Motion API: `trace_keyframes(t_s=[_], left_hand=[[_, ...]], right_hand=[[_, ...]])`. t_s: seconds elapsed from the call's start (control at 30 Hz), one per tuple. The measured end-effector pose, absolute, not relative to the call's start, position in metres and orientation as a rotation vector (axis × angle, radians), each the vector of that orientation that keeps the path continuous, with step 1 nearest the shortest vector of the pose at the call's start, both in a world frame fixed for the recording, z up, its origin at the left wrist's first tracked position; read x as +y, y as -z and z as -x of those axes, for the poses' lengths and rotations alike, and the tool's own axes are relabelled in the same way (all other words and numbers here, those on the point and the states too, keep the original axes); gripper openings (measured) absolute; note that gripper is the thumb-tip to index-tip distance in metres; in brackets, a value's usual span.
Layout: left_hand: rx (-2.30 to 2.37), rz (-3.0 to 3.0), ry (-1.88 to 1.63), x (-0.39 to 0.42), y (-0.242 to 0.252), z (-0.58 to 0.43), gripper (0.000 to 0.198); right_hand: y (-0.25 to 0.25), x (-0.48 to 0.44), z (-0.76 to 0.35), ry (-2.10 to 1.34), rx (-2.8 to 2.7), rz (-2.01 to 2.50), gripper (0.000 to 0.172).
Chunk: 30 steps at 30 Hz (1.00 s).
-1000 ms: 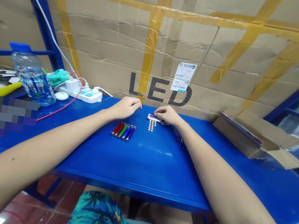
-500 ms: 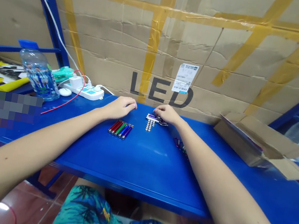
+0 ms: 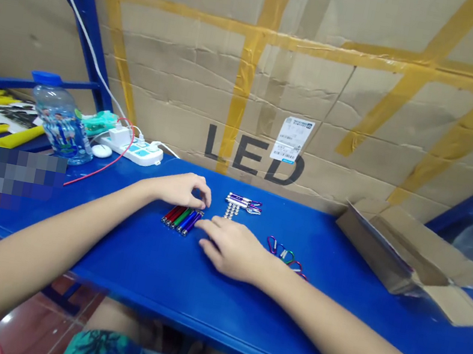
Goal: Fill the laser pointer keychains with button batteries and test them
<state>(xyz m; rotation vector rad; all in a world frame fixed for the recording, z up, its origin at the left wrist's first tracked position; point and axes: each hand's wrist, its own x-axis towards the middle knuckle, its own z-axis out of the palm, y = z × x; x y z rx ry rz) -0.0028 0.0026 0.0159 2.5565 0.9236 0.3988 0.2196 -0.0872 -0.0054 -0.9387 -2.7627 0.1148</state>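
Note:
A row of slim metal tubes (image 3: 182,220) in red, green and blue, like small flashlights, lies on the blue table. My left hand (image 3: 183,189) hovers at the row's far end, fingers curved and thumb apart, with nothing seen in them. To the right of the row, my right hand (image 3: 233,248) has its fingers apart and stretched toward the rightmost blue tube; whether they touch it I cannot tell. Small silver discs like button cells (image 3: 231,210) sit beyond that hand. Behind them lie silver and purple tubes with clips (image 3: 241,201). Colored carabiners (image 3: 282,252) rest beside my right wrist.
An open cardboard box (image 3: 382,245) stands on the right. At the back left are a power strip (image 3: 142,152), a white round object (image 3: 101,151) and a water bottle (image 3: 60,121). A large carton marked LED (image 3: 189,83) walls off the table's back.
My right hand has left the clipped tubes and come nearer and left, to the colored row. My left hand has lowered toward the row's far end. The carabiners show more fully.

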Motion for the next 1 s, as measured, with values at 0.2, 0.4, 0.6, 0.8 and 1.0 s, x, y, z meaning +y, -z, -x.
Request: trace_keyframes(t_s=[0.2, 0.4, 0.6, 0.8, 1.0], left_hand=[[0.878, -2.554, -0.39, 0.0, -0.009, -0.003, 0.014], [0.889, -2.591, -0.373, 0.001, -0.003, -0.007, 0.016], [0.838, -2.627, -0.295, -0.017, -0.009, -0.017, 0.015], [0.842, -2.779, -0.403, -0.032, -0.011, -0.035, 0.018], [0.891, -3.045, -0.346, -0.026, -0.005, -0.044, 0.029]], right_hand=[[0.026, -0.088, -0.202, -0.008, -2.759, 1.009, 0.051], [0.016, -0.091, -0.197, -0.006, -2.761, 1.096, 0.037], [-0.003, -0.104, -0.221, -0.22, -2.894, 1.006, 0.016], [-0.025, -0.104, -0.261, -0.716, -2.644, 1.204, 0.008], [-0.022, -0.081, -0.288, -0.493, -2.308, 1.297, 0.011]])
